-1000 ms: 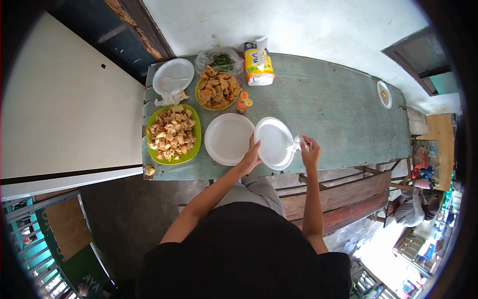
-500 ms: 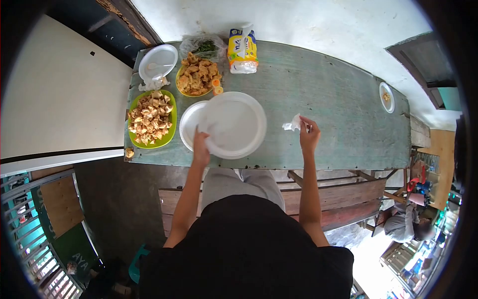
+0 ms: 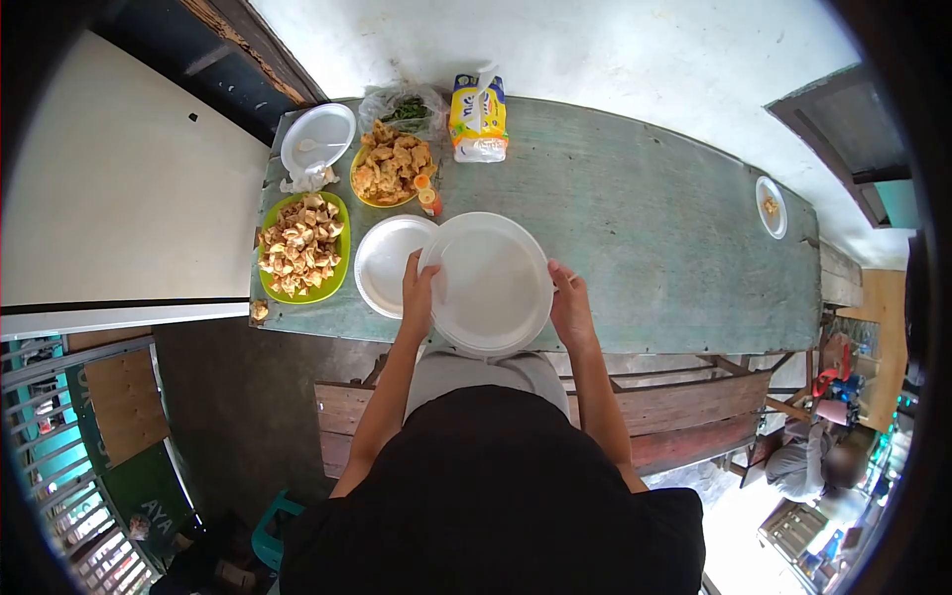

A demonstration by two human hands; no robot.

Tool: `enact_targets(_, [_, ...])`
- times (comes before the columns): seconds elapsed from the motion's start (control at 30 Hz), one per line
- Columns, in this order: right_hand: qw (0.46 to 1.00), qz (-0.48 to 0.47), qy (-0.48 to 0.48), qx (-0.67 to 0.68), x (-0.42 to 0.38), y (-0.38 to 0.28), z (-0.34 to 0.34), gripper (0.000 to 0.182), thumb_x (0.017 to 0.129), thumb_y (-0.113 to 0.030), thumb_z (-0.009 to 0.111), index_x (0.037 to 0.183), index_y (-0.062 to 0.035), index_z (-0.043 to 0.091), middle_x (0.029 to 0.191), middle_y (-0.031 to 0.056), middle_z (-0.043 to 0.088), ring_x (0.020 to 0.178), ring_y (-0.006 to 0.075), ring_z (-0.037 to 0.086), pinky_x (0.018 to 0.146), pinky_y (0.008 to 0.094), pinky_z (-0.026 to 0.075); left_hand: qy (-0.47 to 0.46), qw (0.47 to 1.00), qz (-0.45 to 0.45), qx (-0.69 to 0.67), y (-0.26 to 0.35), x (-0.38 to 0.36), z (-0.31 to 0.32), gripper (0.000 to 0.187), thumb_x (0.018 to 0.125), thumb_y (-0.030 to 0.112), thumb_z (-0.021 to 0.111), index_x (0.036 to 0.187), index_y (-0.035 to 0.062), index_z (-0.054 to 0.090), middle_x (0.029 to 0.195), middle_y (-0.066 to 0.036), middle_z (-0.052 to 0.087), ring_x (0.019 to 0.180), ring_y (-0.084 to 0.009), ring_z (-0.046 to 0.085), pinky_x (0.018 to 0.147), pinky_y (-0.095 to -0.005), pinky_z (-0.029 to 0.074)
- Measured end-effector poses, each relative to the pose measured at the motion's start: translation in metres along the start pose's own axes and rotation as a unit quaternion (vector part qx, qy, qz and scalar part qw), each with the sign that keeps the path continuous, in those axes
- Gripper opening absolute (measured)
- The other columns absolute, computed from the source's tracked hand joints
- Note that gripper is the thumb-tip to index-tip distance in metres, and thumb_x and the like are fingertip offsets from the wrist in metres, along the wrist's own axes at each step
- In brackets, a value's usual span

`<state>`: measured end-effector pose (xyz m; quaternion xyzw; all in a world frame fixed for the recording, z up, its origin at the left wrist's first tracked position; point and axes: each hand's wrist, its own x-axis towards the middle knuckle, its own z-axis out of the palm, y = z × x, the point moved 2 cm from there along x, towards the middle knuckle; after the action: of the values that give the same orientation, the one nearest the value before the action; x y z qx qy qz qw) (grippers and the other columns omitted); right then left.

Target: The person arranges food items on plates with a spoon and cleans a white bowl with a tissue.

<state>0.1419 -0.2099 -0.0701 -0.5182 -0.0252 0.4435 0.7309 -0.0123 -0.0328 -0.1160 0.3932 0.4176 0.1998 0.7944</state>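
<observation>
A round white plate (image 3: 491, 283) is held at the table's near edge, between my two hands. My left hand (image 3: 418, 293) grips its left rim. At the right rim my right hand (image 3: 568, 297) has its fingers closed on the edge; the tissue is not distinct there. A second white plate (image 3: 382, 266) lies on the table, partly behind my left hand. Left of it stands a green plate (image 3: 305, 248) heaped with folded fried pieces. Beyond are fried food (image 3: 394, 167) on a yellow plate and two small orange-capped bottles (image 3: 428, 201).
The green table (image 3: 645, 218) carries a yellow tissue pack (image 3: 479, 117), a bag of greens (image 3: 405, 107), a white plate with a spoon (image 3: 317, 139) and a small plate (image 3: 771, 208) at far right. A wooden bench (image 3: 684, 412) runs below. A person (image 3: 798, 461) is at lower right.
The held plate has moved right and nearer to me. My right hand has come left from over the table to its right rim. The view has tilted slightly.
</observation>
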Motion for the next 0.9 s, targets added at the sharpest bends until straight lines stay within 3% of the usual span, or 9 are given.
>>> enact_targets(0.07, [0.994, -0.064, 0.056, -0.066, 0.0, -0.016, 0.006, 0.026, 0.088, -0.021, 0.06, 0.101, 0.0015, 0.064, 0.097, 0.0044, 0.064, 0.089, 0.0101, 0.056, 0.079, 0.0237, 0.042, 0.061, 0.964, 0.14, 0.216, 0.012, 0.008, 0.012, 0.047, 0.087, 0.025, 0.054, 0.128, 0.0061, 0.04, 0.112, -0.015, 0.055, 0.097, -0.0202, 0.057, 0.08, -0.0287, 0.047])
enact_targets(0.2, [0.985, -0.078, 0.034, -0.153, -0.007, -0.039, 0.025, 0.021, 0.088, -0.015, 0.06, 0.103, -0.0008, 0.064, 0.096, 0.0034, 0.064, 0.088, 0.0115, 0.058, 0.08, 0.0252, 0.044, 0.04, 0.923, 0.182, 0.338, 0.017, 0.02, 0.032, 0.048, 0.089, 0.035, 0.054, 0.126, 0.0061, 0.041, 0.111, -0.017, 0.055, 0.103, -0.0232, 0.054, 0.088, -0.0345, 0.042])
enact_targets(0.27, [0.962, -0.203, 0.01, -0.183, -0.008, -0.038, 0.039, 0.021, 0.088, -0.014, 0.059, 0.102, -0.0001, 0.064, 0.103, 0.0035, 0.061, 0.093, 0.0115, 0.055, 0.079, 0.0238, 0.043, 0.0, 0.958, 0.088, 0.271, 0.008, 0.029, 0.043, 0.053, 0.09, 0.038, 0.053, 0.13, 0.007, 0.038, 0.116, -0.016, 0.053, 0.108, -0.0241, 0.05, 0.094, -0.0349, 0.038])
enact_targets(0.33, [0.957, -0.226, 0.011, -0.184, -0.017, -0.041, 0.059, 0.021, 0.085, -0.009, 0.061, 0.104, -0.0024, 0.064, 0.11, 0.0076, 0.057, 0.091, 0.0124, 0.054, 0.076, 0.0242, 0.044, -0.134, 0.985, -0.072, 0.081, 0.02, 0.003, 0.069, 0.055, 0.09, 0.038, 0.052, 0.133, 0.0078, 0.036, 0.126, -0.014, 0.048, 0.114, -0.0227, 0.047, 0.096, -0.0319, 0.036])
enact_targets(0.37, [0.915, -0.293, 0.015, -0.276, -0.021, -0.041, 0.068, 0.022, 0.083, -0.007, 0.061, 0.105, -0.0038, 0.064, 0.11, 0.0091, 0.057, 0.091, 0.0158, 0.055, 0.076, 0.0257, 0.044, -0.284, 0.953, 0.059, -0.082, 0.041, -0.025, 0.075, 0.056, 0.092, 0.032, 0.051, 0.133, 0.0, 0.033, 0.119, -0.013, 0.05, 0.108, -0.0168, 0.049, 0.089, -0.0319, 0.044])
enact_targets(0.5, [0.701, -0.476, -0.064, -0.527, -0.031, -0.027, 0.091, 0.038, 0.073, -0.001, 0.061, 0.11, -0.0086, 0.062, 0.112, 0.0128, 0.054, 0.095, 0.0271, 0.058, 0.076, 0.0346, 0.047, -0.296, 0.95, 0.08, -0.053, 0.033, -0.024, 0.096, 0.056, 0.092, 0.033, 0.05, 0.134, 0.0006, 0.033, 0.12, -0.013, 0.049, 0.109, -0.0172, 0.049, 0.089, -0.032, 0.043])
enact_targets(0.63, [0.617, -0.521, -0.196, -0.556, -0.034, -0.026, 0.097, 0.05, 0.068, 0.0, 0.055, 0.118, -0.005, 0.057, 0.12, 0.0133, 0.052, 0.106, 0.0244, 0.056, 0.075, 0.0346, 0.046, -0.298, 0.949, 0.101, -0.014, 0.032, -0.004, 0.116, 0.056, 0.092, 0.034, 0.049, 0.134, 0.0015, 0.032, 0.122, -0.013, 0.048, 0.11, -0.0176, 0.048, 0.091, -0.0321, 0.042])
enact_targets(0.73, [0.598, -0.524, -0.187, -0.576, -0.013, -0.037, 0.099, 0.047, 0.069, 0.0, 0.059, 0.116, -0.0061, 0.059, 0.12, 0.0109, 0.055, 0.099, 0.0231, 0.059, 0.08, 0.0339, 0.047, -0.299, 0.948, 0.106, 0.012, 0.022, -0.018, 0.098, 0.056, 0.092, 0.035, 0.049, 0.134, 0.0021, 0.032, 0.123, -0.013, 0.048, 0.111, -0.018, 0.047, 0.091, -0.0323, 0.042])
enact_targets(0.9, [0.685, -0.489, -0.036, -0.538, 0.032, -0.059, 0.098, 0.054, 0.074, 0.002, 0.056, 0.127, -0.0067, 0.049, 0.115, 0.0156, 0.056, 0.1, 0.0311, 0.056, 0.083, 0.0375, 0.045, -0.289, 0.947, 0.125, 0.054, 0.011, -0.004, 0.123, 0.057, 0.092, 0.037, 0.048, 0.135, 0.0032, 0.032, 0.124, -0.013, 0.046, 0.113, -0.0185, 0.046, 0.093, -0.0324, 0.041])
